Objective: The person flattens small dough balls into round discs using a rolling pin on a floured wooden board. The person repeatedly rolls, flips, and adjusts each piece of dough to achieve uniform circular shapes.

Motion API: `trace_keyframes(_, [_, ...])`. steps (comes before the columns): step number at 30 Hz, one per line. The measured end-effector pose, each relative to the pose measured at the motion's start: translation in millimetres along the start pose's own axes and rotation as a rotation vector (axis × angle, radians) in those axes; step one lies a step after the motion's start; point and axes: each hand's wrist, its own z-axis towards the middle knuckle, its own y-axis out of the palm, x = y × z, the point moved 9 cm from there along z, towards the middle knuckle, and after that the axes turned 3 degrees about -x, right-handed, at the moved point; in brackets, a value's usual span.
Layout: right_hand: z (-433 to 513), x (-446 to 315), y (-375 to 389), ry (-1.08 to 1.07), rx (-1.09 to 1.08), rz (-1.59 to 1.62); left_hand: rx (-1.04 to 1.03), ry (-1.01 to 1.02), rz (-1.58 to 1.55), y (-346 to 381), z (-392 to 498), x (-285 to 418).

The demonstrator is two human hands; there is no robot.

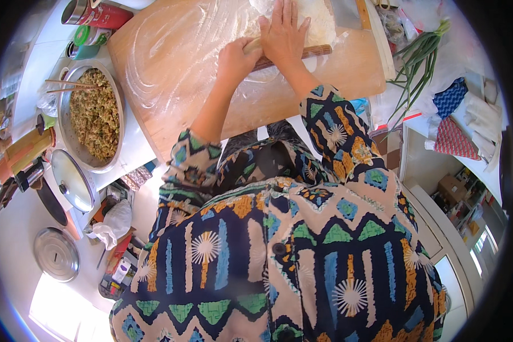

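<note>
A floured wooden board (pixel 175 64) lies before me. Near its far edge my left hand (pixel 238 57) has its fingers closed around a pale piece, apparently dough (pixel 252 45). My right hand (pixel 284 36) lies flat, fingers spread, over a brown wooden rolling pin (pixel 318 51), whose right end sticks out past the wrist. Beyond the hands is a heap of flour (pixel 322 25). A thin pale round, perhaps dough, shows partly beneath the rolling pin between my forearms.
Left of the board stand a metal bowl (pixel 64 124) of chopped filling (pixel 95 115) with chopsticks (pixel 75 84), a glass lid (pixel 72 180), a red canister (pixel 104 16) and jars. Green onions (pixel 423 55) and plastic bags lie at the right. A red patterned cloth (pixel 455 139) is farther right.
</note>
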Motion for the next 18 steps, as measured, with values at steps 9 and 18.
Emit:
trace_keyframes(9, [-112, 6, -24, -0.08, -0.24, -0.075, -0.009, -0.322, -0.747, 21, -44, -81])
trace_keyframes(18, [-63, -8, 2, -0.045, -0.182, -0.026, 0.069, -0.054, -0.015, -14, -11, -29])
